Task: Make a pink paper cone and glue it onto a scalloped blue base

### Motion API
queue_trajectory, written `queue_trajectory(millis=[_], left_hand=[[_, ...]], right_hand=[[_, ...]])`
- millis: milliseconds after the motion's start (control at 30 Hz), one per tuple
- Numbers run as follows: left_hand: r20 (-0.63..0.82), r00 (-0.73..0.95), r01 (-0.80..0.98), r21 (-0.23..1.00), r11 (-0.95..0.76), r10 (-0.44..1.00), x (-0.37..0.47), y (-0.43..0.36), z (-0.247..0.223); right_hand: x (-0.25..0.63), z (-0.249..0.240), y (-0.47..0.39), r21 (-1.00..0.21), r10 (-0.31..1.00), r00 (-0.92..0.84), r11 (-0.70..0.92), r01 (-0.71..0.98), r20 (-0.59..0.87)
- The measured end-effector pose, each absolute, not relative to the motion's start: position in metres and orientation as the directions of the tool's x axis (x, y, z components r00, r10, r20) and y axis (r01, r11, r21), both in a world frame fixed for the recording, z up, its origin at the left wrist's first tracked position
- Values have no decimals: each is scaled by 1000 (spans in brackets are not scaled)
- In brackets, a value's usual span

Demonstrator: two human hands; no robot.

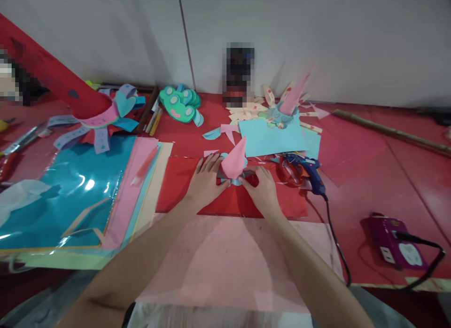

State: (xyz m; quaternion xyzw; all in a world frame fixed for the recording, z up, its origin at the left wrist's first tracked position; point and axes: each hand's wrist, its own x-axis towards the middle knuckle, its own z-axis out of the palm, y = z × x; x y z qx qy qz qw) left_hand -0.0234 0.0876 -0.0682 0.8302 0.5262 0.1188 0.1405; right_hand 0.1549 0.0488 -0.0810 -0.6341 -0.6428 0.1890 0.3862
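A pink paper cone stands point-up, tipped slightly right, on a light blue scalloped paper base. My left hand grips the left side of that base, thumb at the front edge and fingers behind. From the right, my right hand pinches the base between thumb and fingers. Parts of the base are hidden by the cone and my fingers. Underneath lies a red sheet. Right of my right hand, a blue glue gun rests beside a red ring-shaped roll.
A purple power socket box with a cord sits at right. Coloured sheets and a red paper tube occupy the left. Behind are green paper cutouts, a blue sheet, another coned piece and a wooden stick.
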Motion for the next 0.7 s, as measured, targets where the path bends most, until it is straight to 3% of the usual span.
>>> queue_trajectory(millis=[267,700], left_hand=[[47,422,842,349,-411,905,-24,87,-69],[-6,396,866,335,-371,918,-22,86,-65]], right_hand=[[153,-85,48,-664,950,88,141,734,298],[155,-85,49,-699,955,93,138,702,281]])
